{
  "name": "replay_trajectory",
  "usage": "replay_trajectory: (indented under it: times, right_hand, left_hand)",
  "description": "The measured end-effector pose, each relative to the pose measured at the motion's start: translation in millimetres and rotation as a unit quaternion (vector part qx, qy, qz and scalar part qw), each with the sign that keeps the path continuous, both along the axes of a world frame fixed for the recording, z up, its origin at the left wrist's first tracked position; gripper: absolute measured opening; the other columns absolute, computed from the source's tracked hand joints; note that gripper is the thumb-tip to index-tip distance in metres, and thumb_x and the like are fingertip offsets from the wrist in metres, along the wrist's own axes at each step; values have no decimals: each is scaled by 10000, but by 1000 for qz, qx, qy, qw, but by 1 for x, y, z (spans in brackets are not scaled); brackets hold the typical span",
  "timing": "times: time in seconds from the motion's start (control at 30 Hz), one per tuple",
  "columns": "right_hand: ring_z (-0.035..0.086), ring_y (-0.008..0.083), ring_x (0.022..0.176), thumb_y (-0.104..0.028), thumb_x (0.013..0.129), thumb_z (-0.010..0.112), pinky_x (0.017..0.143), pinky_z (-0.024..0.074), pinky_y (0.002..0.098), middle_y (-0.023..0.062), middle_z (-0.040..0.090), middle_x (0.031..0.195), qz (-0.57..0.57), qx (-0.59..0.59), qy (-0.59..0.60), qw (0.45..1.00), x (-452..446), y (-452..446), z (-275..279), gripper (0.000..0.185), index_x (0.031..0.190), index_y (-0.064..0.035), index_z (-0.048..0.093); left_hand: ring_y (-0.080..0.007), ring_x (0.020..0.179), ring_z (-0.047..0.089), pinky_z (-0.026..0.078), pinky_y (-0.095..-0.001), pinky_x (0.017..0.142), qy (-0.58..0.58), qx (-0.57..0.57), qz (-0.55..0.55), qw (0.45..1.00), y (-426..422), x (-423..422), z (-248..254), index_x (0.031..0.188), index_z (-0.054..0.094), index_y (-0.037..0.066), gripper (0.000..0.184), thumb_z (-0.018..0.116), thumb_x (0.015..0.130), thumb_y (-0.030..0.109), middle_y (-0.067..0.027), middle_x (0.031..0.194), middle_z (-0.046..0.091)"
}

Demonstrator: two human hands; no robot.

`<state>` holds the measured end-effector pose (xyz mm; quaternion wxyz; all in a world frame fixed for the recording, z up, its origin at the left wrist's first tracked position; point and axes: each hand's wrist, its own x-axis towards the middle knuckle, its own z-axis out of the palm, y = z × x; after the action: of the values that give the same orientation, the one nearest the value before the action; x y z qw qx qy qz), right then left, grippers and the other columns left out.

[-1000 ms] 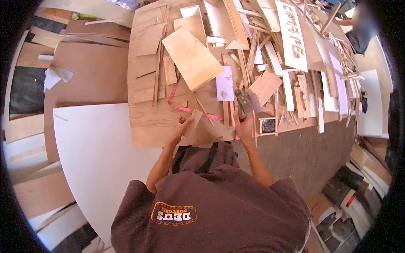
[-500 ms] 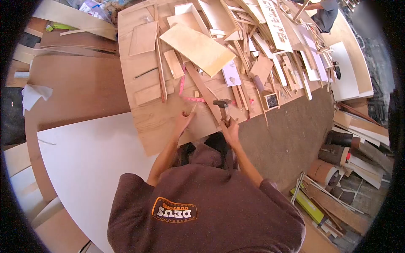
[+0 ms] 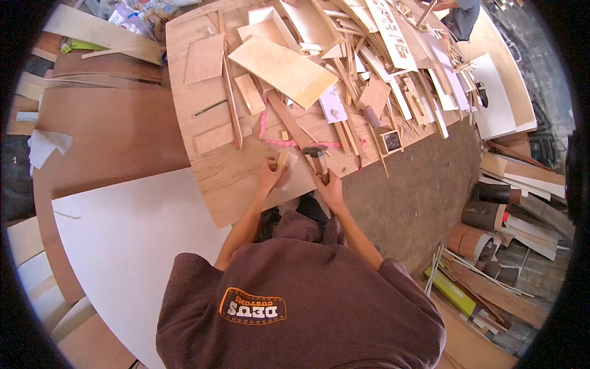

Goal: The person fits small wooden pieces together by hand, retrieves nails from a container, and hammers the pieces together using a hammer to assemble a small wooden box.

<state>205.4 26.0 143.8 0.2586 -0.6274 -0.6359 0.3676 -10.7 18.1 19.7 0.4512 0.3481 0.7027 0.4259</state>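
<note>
Head view: right hand (image 3: 330, 189) clasps a dark-headed hammer (image 3: 316, 154); left hand (image 3: 269, 174) pinches a thin wooden piece (image 3: 282, 161) above the grained bench (image 3: 222, 179).

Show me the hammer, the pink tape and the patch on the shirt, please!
Hammer (image 3: 315, 150): head camera view, on its dark head.
Pink tape (image 3: 263, 120): head camera view, on its bent strip.
Patch (image 3: 253, 305): head camera view, on its middle.

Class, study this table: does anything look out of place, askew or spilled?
Mostly clutter: wood offcuts lie heaped at odd angles across the table, and a pink tape sprawls loose, sharply bent, beyond the left hand. A white sheet lies crumpled at far left. No spill or damage is clear.
</note>
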Motion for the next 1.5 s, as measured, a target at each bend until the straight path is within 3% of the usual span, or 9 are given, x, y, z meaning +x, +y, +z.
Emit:
replay_trajectory:
  times: [0.23,0.3,0.7,0.9,1.13,1.2,1.27,1.33,1.5]
  right_hand:
    - [500,243,575,-222,849,679,571,425,387,176,541,657,17,37,26,999,-4,5,0,307,935,61,599]
    - [649,421,792,-230,838,679,731,497,479,264,653,825,46,14,-25,999,-8,9,4,377,1058,68,606]
    - [639,453,819,-211,944,598,691,488,486,261,649,871,110,67,-54,990,-47,6,47,321,1171,2,521]
    - [612,432,710,-184,952,587,634,464,489,246,619,787,120,190,-66,972,-44,-2,-8,324,1205,-3,493]
    - [626,464,786,-189,954,577,693,493,512,257,649,853,53,145,-7,988,-48,-20,1,340,1216,6,485]
    - [624,480,855,-294,958,547,734,486,547,281,644,924,110,43,-140,983,-51,-13,-8,475,1304,18,457]
    - [624,480,865,-299,958,548,741,486,549,276,646,935,96,45,-111,988,-51,-10,-13,466,1290,15,458]
    - [625,480,875,-303,958,549,749,486,551,272,648,946,89,54,-81,991,-53,-5,-11,458,1276,13,458]
    - [621,482,875,-286,951,563,769,493,542,264,652,954,72,50,-50,995,-47,-13,-3,413,1239,-2,478]
  left_hand:
    - [-235,938,674,528,-352,793,-65,-63,-12,996,1,-19,23,1284,503,34,630,790,794,307,-164,1041,703]
    - [-230,943,663,526,-350,787,-76,-61,-9,995,0,-23,33,1286,505,33,633,792,793,306,-161,1063,692]
    - [-227,988,610,524,-360,830,-62,-56,2,997,3,-22,7,1231,550,32,655,839,742,360,-149,1077,619]
    - [-243,968,617,529,-357,824,-51,-51,-16,997,4,-24,6,1214,555,23,658,851,730,355,-162,1080,622]
    - [-228,929,621,537,-345,773,-41,-31,-27,998,8,-28,-8,1187,563,20,630,854,726,336,-155,1061,627]
    - [-227,927,621,537,-344,771,-44,-20,-27,998,11,-28,-19,1178,566,18,643,859,716,357,-151,1057,627]
    - [-225,925,620,536,-342,768,-46,-12,-30,998,8,-28,-32,1168,570,16,657,864,707,378,-147,1053,626]
    - [-222,928,619,534,-341,762,1,-72,-43,996,9,-30,14,1160,574,12,676,862,696,411,-137,1028,628]
    - [-218,926,626,529,-334,785,-41,-91,-28,995,9,-28,10,1171,574,1,688,854,704,422,-140,1021,642]
